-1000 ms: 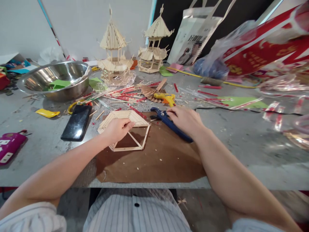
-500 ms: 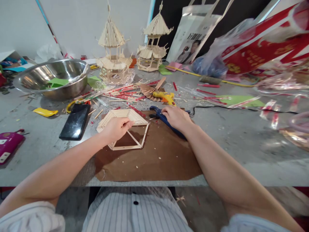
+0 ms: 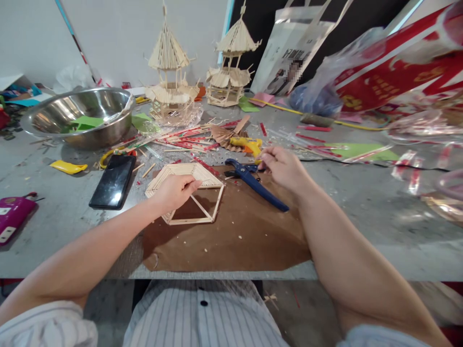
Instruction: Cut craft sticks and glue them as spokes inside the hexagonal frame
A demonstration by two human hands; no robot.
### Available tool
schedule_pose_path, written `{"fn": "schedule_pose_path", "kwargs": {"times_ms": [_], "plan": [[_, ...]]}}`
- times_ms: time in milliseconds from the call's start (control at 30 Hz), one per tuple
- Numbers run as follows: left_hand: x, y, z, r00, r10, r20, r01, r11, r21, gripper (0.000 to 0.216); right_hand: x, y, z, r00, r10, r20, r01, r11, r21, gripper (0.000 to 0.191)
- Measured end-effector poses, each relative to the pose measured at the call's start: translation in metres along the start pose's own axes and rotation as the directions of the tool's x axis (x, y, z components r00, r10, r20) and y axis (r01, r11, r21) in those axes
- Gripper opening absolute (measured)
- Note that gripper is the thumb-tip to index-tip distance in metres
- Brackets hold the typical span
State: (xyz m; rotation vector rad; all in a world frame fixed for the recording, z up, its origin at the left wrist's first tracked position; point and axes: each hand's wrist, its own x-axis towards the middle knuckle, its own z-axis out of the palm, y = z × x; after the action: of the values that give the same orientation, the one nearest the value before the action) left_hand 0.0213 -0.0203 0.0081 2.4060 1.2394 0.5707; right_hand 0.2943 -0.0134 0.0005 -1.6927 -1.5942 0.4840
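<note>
My left hand [image 3: 177, 189] is closed in a pinch above a six-sided frame of thin wooden sticks [image 3: 191, 221]; what its fingertips hold is too small to make out. Rows of sticks fill the frame's far and left sides, while its near right part has open gaps. My right hand [image 3: 284, 168] has its fingers curled at the handle of a yellow hot glue gun [image 3: 246, 143]. Just left of that hand, blue-handled cutters [image 3: 258, 185] lie on the brown board [image 3: 231, 250], which also lies under the frame.
Two stick pagodas [image 3: 169, 53] [image 3: 233, 72] stand at the back. A steel basin [image 3: 108, 137] and a black phone [image 3: 113, 182] are at left. Loose red-tipped sticks [image 3: 184, 137] litter the middle. A black cord [image 3: 336, 163] runs right; bags [image 3: 390, 67] fill the back right.
My right hand has left the blue-handled cutters and moved right and slightly up to the glue gun's handle. The cutters now lie uncovered. My left hand keeps its place on the stick frame.
</note>
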Motion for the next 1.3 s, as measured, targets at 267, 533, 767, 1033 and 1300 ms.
{"fn": "schedule_pose_path", "kwargs": {"times_ms": [267, 533, 767, 1033, 1300], "plan": [[0.000, 0.002, -0.002, 1.000, 0.009, -0.013, -0.009, 1.000, 0.030, 0.037, -0.001, -0.012, -0.017, 0.958, 0.121, -0.259, 0.105, 0.694, 0.712, 0.007], [0.000, 0.001, -0.001, 1.000, 0.001, -0.022, -0.001, 1.000, 0.006, 0.038, -0.004, -0.004, -0.015, 0.973, -0.003, -0.232, -0.024, 0.994, -0.111, 0.030], [0.000, 0.002, -0.004, 0.999, -0.034, -0.020, 0.033, 0.996, -0.083, 0.035, -0.010, 0.001, -0.006, 0.922, 0.216, 0.321, 0.120, 0.628, -0.769, 0.053], [0.003, -0.006, -0.004, 0.996, -0.061, -0.060, 0.053, 0.991, -0.120, 0.039, -0.011, -0.006, -0.004, 0.920, 0.201, 0.337, 0.130, 0.654, -0.745, 0.036], [0.003, -0.006, -0.004, 0.985, -0.059, -0.160, 0.031, 0.985, -0.172, 0.037, -0.019, -0.024, -0.013, 1.000, -0.009, 0.029, 0.022, 0.882, -0.471, 0.042]]}}
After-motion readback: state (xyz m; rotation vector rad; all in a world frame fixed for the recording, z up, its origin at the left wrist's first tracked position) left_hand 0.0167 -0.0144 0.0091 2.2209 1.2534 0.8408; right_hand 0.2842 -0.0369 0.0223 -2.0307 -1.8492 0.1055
